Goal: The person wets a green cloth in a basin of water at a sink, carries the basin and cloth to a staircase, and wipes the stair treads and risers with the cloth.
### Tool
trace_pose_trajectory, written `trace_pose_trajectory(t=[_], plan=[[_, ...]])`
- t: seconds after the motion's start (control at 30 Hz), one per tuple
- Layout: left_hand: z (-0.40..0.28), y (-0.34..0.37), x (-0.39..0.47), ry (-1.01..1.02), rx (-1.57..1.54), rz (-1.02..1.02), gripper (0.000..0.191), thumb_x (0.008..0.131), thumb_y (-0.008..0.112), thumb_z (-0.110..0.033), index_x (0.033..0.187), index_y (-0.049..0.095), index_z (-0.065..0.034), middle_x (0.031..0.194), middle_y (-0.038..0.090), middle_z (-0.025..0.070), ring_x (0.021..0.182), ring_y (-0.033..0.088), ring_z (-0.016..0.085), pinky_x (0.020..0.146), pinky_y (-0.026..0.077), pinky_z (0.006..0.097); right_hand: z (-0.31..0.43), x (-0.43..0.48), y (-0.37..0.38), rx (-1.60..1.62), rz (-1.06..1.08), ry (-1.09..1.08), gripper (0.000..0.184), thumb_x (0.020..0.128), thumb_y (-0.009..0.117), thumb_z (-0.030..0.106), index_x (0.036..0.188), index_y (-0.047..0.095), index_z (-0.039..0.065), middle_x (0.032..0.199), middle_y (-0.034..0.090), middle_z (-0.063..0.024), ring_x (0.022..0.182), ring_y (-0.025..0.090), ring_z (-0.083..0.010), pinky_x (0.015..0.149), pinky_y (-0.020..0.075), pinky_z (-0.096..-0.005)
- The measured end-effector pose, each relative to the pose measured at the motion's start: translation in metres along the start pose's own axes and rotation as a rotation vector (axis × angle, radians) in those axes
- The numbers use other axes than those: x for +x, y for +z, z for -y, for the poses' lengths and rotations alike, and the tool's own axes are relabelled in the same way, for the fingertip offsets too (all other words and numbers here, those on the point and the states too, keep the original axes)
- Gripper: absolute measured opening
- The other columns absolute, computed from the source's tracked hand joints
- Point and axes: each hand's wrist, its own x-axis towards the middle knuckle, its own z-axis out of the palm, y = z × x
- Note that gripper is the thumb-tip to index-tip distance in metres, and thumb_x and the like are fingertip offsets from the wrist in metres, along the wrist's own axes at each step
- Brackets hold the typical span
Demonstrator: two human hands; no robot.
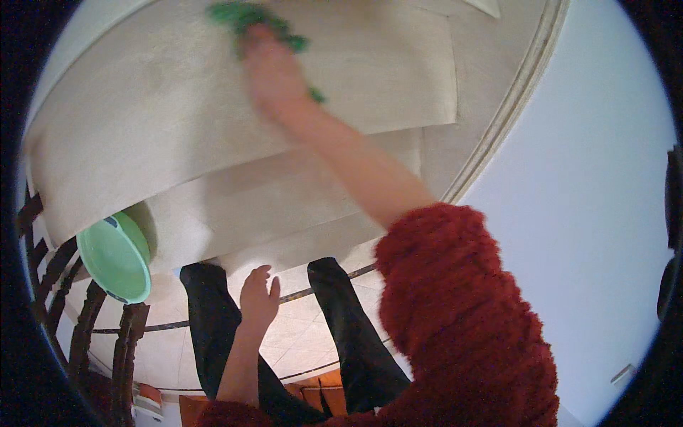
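Note:
My right hand (275, 77), blurred, is stretched out over a broad beige stair tread (139, 107) and holds a green cloth (248, 17) pressed on it. Parts of the cloth stick out beyond the fingers and beside the wrist. My left hand (260, 296) hangs lower down between my knees, fingers apart, with nothing in it. A light green plastic basin (114, 256) is on the stair at the left, beside the dark balusters; its inside faces me, and what it holds cannot be made out.
A dark wooden baluster railing (88, 320) runs down the left side. Along the right, a stone skirting (504, 107) borders a pale wall (581, 213). Lower steps and a tiled floor (299, 331) with dark strips lie beneath my legs in black trousers (213, 320).

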Motion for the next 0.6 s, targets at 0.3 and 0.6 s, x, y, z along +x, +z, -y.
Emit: trace_pose_trajectory(t=[0.3, 0.6], plan=[[-0.013, 0.02, 0.006, 0.003, 0.085, 0.049, 0.03, 0.083, 0.058, -0.014, 0.109, 0.052, -0.0016, 0.092, 0.058, 0.0173, 0.087, 0.058, 0.033, 0.075, 0.046, 0.0431, -0.283, -0.036, -0.132, -0.988, -0.043, 0.113, 0.044, 0.087, 0.05, 0.024, 0.118, 0.048, -0.006, 0.132, 0.038, -0.0311, 0.116, 0.044, -0.0452, 0.098, 0.0384, -0.0464], [-0.019, 0.042, -0.005, 0.06, 0.038, 0.028, 0.028, 0.083, 0.058, -0.015, 0.107, 0.053, -0.0015, 0.093, 0.059, 0.0179, 0.088, 0.057, 0.035, 0.076, 0.046, 0.0437, -0.284, -0.038, -0.132, -0.255, -0.355, 0.416, 0.049, 0.09, 0.049, 0.033, 0.12, 0.041, -0.005, 0.135, 0.034, -0.0305, 0.123, 0.035, -0.0441, 0.103, 0.0314, -0.0445]])
